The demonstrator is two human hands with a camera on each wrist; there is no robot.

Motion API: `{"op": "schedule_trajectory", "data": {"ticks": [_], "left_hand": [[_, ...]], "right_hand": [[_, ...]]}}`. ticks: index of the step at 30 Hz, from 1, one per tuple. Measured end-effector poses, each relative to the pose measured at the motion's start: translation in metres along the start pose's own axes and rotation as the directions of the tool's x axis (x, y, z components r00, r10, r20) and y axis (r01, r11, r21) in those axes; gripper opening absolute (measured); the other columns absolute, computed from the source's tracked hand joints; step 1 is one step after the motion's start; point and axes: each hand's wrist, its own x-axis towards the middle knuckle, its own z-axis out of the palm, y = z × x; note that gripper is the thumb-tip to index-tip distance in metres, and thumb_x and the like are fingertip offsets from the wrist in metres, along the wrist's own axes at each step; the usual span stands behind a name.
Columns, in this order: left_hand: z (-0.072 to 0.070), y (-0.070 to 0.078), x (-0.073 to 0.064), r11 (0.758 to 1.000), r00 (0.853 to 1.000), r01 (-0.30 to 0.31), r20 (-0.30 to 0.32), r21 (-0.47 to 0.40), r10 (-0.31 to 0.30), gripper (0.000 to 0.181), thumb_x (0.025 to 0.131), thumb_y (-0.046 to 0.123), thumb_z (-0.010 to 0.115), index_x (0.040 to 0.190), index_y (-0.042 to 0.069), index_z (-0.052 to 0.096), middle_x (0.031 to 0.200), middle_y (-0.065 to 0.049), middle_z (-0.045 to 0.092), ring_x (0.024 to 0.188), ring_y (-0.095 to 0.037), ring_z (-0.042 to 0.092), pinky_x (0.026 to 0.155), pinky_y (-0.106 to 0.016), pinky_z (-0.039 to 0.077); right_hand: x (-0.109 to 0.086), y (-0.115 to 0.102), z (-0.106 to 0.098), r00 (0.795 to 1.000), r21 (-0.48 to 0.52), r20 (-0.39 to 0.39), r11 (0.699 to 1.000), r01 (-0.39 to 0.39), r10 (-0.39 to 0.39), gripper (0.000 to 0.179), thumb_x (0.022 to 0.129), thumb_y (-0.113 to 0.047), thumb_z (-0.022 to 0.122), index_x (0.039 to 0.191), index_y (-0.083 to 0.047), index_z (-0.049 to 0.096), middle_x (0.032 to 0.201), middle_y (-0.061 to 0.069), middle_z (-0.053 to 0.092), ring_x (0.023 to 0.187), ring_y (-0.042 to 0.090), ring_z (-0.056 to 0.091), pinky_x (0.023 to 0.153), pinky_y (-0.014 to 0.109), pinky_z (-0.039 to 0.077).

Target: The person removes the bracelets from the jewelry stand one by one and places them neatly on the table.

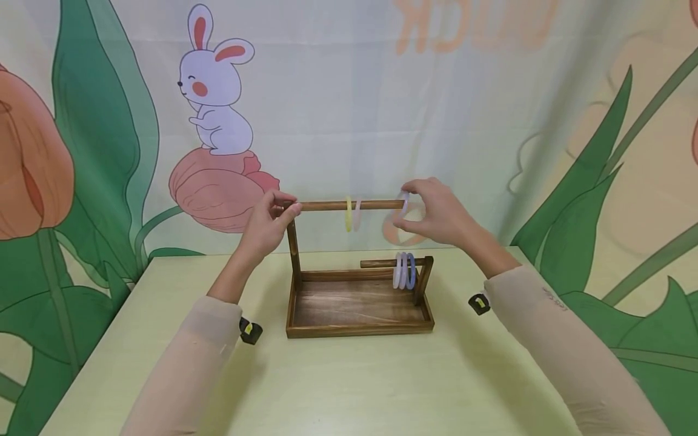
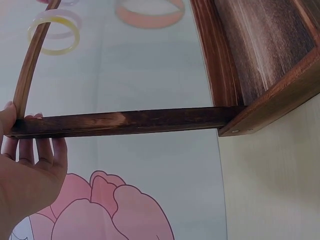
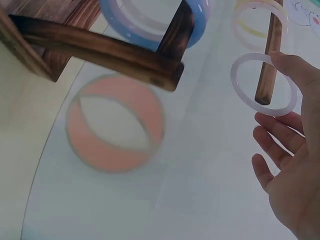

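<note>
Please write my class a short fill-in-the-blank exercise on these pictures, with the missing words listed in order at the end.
1. The lower bar carries ____ bangles.
2. Of these, the one nearest the short post is ____.
3. On the upper bar, a pale pink bangle hangs beside a ____ one.
4. The pale lilac bangle at the upper bar's free end is in the person's ____ grip.

Missing words: three; blue; yellow; right.
</note>
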Motion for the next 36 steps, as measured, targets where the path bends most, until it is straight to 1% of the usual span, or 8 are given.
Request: {"op": "schedule_trajectory", "data": {"ticks": [4,10,18,22,25,29,33,36], "left_hand": [[0.0,-0.002,0.001,1.0,1.0,0.003,0.001,0.007,-0.003,0.039,0.097,0.037,0.063,0.123,0.008,0.056,0.114,-0.008,0.063,0.106,-0.023,0.061,0.086,-0.037,0.045],[-0.001,-0.004,0.002,1.0,1.0,0.002,0.004,-0.004,-0.002,0.039,0.097,0.038,0.063,0.122,0.008,0.056,0.113,-0.009,0.064,0.106,-0.024,0.061,0.086,-0.037,0.044],[-0.001,-0.002,0.001,1.0,1.0,0.021,0.007,-0.016,-0.02,0.039,0.098,0.036,0.063,0.124,0.009,0.055,0.117,-0.009,0.062,0.107,-0.023,0.059,0.087,-0.037,0.043],[-0.001,-0.002,0.0,1.0,1.0,0.011,0.012,-0.023,-0.011,0.039,0.098,0.034,0.063,0.125,0.007,0.054,0.118,-0.01,0.062,0.107,-0.024,0.06,0.086,-0.037,0.044],[0.0,-0.002,0.0,1.0,1.0,-0.002,0.017,-0.019,0.002,0.039,0.098,0.034,0.063,0.124,0.007,0.054,0.118,-0.01,0.061,0.108,-0.025,0.059,0.087,-0.038,0.044],[0.0,-0.003,0.001,1.0,1.0,-0.012,0.025,-0.021,0.013,0.038,0.098,0.035,0.063,0.123,0.007,0.054,0.117,-0.008,0.06,0.109,-0.024,0.059,0.09,-0.039,0.044],[-0.001,-0.003,0.001,1.0,1.0,-0.009,0.015,-0.017,0.009,0.037,0.098,0.035,0.063,0.122,0.008,0.054,0.115,-0.008,0.062,0.107,-0.024,0.06,0.089,-0.038,0.045],[0.0,-0.003,0.001,1.0,1.0,-0.005,0.008,-0.015,0.005,0.037,0.098,0.035,0.063,0.121,0.008,0.054,0.114,-0.008,0.062,0.105,-0.023,0.06,0.087,-0.037,0.045]], "right_hand": [[-0.009,0.009,-0.003,1.0,0.027,-0.007,0.999,-0.023,0.023,0.069,0.082,-0.049,0.077,0.131,-0.005,0.058,0.129,0.008,0.059,0.125,0.029,0.048,0.103,0.049,0.038],[-0.023,0.017,-0.007,0.999,0.052,-0.001,0.998,-0.044,0.044,0.068,0.083,-0.051,0.076,0.131,-0.006,0.057,0.13,0.007,0.058,0.125,0.028,0.047,0.102,0.051,0.038],[-0.038,0.017,-0.005,0.999,0.032,-0.034,0.999,-0.005,0.006,0.066,0.081,-0.046,0.08,0.127,-0.004,0.06,0.124,0.01,0.062,0.118,0.029,0.05,0.099,0.05,0.04],[-0.047,0.015,-0.001,0.998,0.05,-0.055,0.999,0.01,-0.008,0.066,0.08,-0.043,0.082,0.126,-0.002,0.06,0.123,0.013,0.062,0.117,0.029,0.051,0.099,0.049,0.04],[-0.055,0.012,0.004,0.996,0.063,-0.083,0.998,0.021,-0.016,0.065,0.079,-0.042,0.083,0.126,-0.003,0.06,0.124,0.011,0.062,0.117,0.028,0.052,0.098,0.048,0.041],[-0.064,0.005,0.009,0.994,0.103,-0.108,0.994,0.036,-0.024,0.064,0.079,-0.043,0.083,0.127,-0.008,0.059,0.124,0.004,0.062,0.118,0.025,0.051,0.097,0.048,0.04],[-0.068,-0.01,0.016,0.993,0.156,-0.114,0.986,0.058,-0.04,0.06,0.079,-0.045,0.082,0.126,-0.015,0.059,0.122,-0.004,0.06,0.117,0.02,0.051,0.096,0.046,0.041],[-0.072,-0.024,0.024,0.991,0.178,-0.115,0.98,0.084,-0.064,0.062,0.08,-0.047,0.081,0.127,-0.015,0.058,0.125,-0.004,0.059,0.117,0.018,0.053,0.096,0.046,0.043]]}}
